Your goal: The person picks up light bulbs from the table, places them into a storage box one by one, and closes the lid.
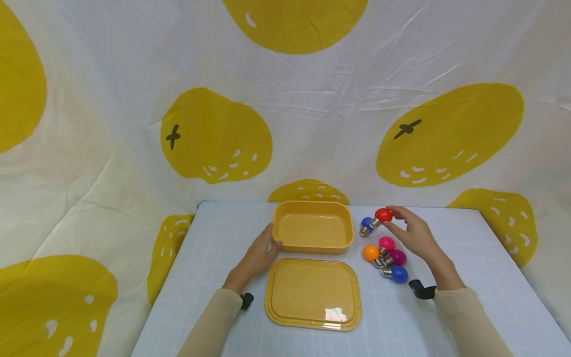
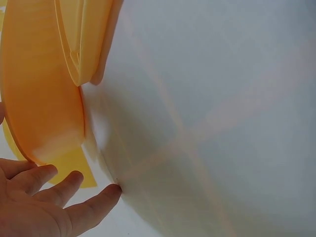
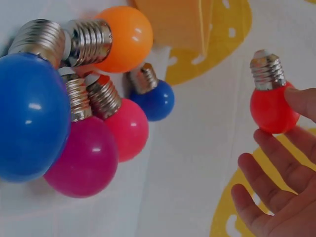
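Observation:
Between right thumb and fingers, a red light bulb [image 3: 275, 109] is held by its coloured globe, its metal screw base pointing up in the right wrist view. The right hand [image 1: 414, 233] is above the table, right of the yellow container [image 1: 312, 248]. At that container's left end, the left hand [image 1: 257, 255] touches the wall with spread, fairly straight fingers [image 2: 94, 207]. Below the red bulb lie a small blue bulb [image 1: 367, 222], a pink bulb [image 1: 387, 243], an orange bulb [image 1: 370, 253], a purple bulb [image 1: 398, 257] and a larger blue bulb [image 1: 399, 274].
A yellow rectangular lid [image 1: 312, 292] lies flat in front of the container. The table [image 1: 187, 287] has a pale checked cloth. A white curtain [image 1: 312, 109] printed with yellow fruit hangs behind the table and at its sides.

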`<act>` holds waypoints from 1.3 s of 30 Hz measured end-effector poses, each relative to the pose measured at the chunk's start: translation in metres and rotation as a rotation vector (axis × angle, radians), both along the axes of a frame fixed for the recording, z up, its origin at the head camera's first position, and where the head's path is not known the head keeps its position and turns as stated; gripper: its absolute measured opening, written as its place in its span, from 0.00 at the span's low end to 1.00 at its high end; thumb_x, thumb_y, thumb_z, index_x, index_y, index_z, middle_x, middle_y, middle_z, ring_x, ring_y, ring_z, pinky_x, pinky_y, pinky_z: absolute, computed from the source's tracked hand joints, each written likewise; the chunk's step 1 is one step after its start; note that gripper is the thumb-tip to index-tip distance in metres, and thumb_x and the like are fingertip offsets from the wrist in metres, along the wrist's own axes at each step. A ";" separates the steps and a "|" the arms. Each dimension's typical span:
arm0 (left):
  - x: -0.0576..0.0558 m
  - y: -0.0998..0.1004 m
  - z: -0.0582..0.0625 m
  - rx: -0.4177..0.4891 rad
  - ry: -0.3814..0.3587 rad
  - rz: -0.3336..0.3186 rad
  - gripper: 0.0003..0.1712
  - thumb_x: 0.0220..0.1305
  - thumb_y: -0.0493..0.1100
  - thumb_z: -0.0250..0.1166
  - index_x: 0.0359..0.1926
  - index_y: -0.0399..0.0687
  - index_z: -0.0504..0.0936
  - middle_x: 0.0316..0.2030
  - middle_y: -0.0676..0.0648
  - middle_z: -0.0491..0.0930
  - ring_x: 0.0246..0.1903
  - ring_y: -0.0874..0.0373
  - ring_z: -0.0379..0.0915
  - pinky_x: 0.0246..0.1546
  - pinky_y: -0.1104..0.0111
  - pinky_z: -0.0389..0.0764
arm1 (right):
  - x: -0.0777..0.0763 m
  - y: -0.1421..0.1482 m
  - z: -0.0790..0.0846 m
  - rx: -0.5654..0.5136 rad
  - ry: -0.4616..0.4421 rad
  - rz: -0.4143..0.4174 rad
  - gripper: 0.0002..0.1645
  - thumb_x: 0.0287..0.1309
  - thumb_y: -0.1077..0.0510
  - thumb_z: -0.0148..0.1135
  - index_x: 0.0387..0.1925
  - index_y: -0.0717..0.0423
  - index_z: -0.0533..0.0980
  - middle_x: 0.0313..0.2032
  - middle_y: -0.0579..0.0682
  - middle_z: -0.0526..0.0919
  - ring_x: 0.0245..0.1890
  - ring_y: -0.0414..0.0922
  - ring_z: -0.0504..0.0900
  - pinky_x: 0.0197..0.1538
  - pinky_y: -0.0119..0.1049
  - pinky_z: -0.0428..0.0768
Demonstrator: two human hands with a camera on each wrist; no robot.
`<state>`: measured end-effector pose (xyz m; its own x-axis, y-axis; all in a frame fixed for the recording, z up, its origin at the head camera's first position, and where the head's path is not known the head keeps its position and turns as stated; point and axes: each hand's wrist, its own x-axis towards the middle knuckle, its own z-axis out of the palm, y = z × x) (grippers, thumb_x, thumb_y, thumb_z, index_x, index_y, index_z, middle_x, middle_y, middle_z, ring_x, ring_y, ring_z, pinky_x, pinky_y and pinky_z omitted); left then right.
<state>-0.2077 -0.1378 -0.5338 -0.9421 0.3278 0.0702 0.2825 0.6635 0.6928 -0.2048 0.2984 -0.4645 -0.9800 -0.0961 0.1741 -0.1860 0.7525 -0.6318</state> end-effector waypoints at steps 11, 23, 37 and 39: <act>0.000 0.001 0.000 0.002 0.003 0.006 0.42 0.78 0.52 0.53 0.78 0.34 0.47 0.76 0.34 0.49 0.75 0.41 0.45 0.74 0.52 0.50 | -0.021 -0.028 0.004 -0.041 0.011 0.081 0.33 0.67 0.51 0.66 0.68 0.57 0.68 0.60 0.60 0.76 0.60 0.60 0.72 0.60 0.68 0.69; -0.001 0.000 -0.002 0.002 -0.022 0.011 0.43 0.78 0.55 0.52 0.78 0.34 0.46 0.76 0.35 0.49 0.75 0.42 0.45 0.74 0.52 0.50 | -0.040 -0.073 0.002 -0.089 0.020 0.200 0.30 0.65 0.51 0.67 0.65 0.57 0.72 0.57 0.57 0.79 0.57 0.58 0.73 0.58 0.64 0.75; 0.000 0.000 -0.002 0.007 -0.021 0.011 0.43 0.78 0.55 0.53 0.78 0.35 0.46 0.76 0.35 0.49 0.75 0.43 0.45 0.74 0.52 0.51 | -0.071 -0.119 -0.008 -0.079 0.000 0.305 0.28 0.64 0.56 0.69 0.62 0.62 0.74 0.52 0.58 0.81 0.53 0.60 0.76 0.58 0.59 0.77; 0.000 0.000 -0.003 0.009 -0.014 0.011 0.43 0.77 0.55 0.53 0.78 0.34 0.46 0.76 0.35 0.49 0.75 0.42 0.45 0.74 0.51 0.51 | -0.075 -0.124 -0.008 -0.060 -0.009 0.320 0.28 0.64 0.55 0.68 0.62 0.62 0.74 0.53 0.57 0.81 0.52 0.58 0.76 0.58 0.56 0.78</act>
<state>-0.2077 -0.1379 -0.5365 -0.9466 0.3168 0.0603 0.2656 0.6599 0.7028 -0.2795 0.1749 -0.4726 -0.9033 -0.3893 0.1802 -0.4013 0.6185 -0.6756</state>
